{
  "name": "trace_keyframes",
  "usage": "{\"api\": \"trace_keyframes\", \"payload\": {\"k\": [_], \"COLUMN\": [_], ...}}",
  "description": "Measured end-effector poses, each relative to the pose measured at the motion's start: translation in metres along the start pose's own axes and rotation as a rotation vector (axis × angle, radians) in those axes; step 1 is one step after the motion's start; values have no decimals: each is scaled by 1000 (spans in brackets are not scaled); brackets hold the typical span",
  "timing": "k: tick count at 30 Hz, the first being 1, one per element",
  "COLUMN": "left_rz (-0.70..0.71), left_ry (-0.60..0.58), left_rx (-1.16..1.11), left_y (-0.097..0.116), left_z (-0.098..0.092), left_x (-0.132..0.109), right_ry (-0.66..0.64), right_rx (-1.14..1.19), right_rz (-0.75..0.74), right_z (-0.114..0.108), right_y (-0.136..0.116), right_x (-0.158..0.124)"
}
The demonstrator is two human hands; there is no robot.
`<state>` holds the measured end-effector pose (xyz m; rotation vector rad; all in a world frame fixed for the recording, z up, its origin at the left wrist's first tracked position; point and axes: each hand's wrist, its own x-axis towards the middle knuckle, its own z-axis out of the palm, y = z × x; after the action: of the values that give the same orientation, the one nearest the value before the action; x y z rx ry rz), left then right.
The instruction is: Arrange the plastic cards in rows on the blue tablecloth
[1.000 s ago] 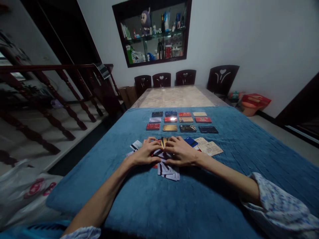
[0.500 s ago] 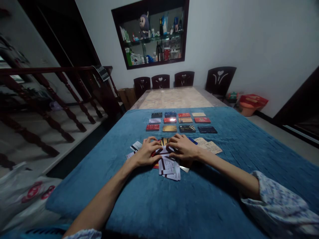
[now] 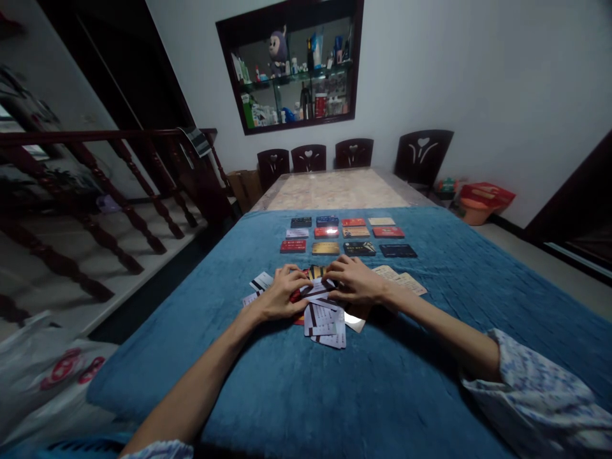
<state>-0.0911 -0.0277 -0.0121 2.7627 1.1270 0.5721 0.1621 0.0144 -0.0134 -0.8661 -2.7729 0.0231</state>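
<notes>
Shiny card (image 3: 354, 320) uncovered

Hidden a second ago, it shows below my right hand (image 3: 356, 282): one more card in sight. My left hand (image 3: 282, 293) and right curl at a white card (image 3: 316, 288) atop the pile (image 3: 319, 317); pinched or not, I cannot tell.

We identified the location as a home dining area. We based this on the carved-back chairs (image 3: 364, 153) at upper centre, the marble-patterned table (image 3: 329, 190) below them, the wall niche (image 3: 356, 83) holding a plush toy (image 3: 277, 54), and the wooden banister (image 3: 102, 134) at left.
</notes>
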Motion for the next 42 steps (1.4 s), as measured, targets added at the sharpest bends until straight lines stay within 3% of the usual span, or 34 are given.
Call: {"api": "trace_keyframes", "payload": {"k": [13,19,30,42], "left_rz": [-97,-91,-128,-206], "left_ry": [26,27,223,322], "left_rx": [-116,-161,-89,-52], "left_y": [2,0,-4,-6], "left_z": [2,2,8,12], "left_x": [0,2,3,3], "right_ry": [42,152,296,321], "right_rx": [-14,-94,-75,39], "right_rz": [-61,-59,4,62], "right_z": [-2,2,11,20], "right_y": [2,0,-1,-4], "right_x": [1,1,3,4]}}
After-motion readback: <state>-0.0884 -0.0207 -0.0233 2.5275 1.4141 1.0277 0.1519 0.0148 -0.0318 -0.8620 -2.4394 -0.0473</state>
